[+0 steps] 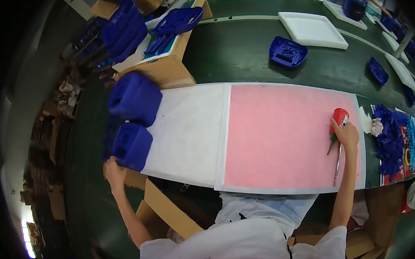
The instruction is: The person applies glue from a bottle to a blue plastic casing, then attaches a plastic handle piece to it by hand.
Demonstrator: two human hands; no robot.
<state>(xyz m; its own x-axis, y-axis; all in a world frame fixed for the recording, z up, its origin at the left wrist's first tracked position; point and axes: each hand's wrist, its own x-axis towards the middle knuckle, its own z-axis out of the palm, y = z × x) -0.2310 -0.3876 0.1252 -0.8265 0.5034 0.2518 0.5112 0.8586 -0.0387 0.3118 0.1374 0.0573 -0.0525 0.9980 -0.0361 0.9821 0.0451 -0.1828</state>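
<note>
At the left end of the table, my left hand has its fingers curled against the lower left edge of a blue plastic housing. A second, larger blue housing stands just beyond it. My right hand is closed around a red tool over the right side of the pink mat. The tool's long thin metal shaft points back toward me, and a green piece hangs beside it. A white mat lies between the pink one and the blue housings.
Blue trays and parts lie on a cardboard box at far left. A blue tray and a white tray sit on the green table. Blue and turquoise strips are heaped at right. An open carton stands below the front edge.
</note>
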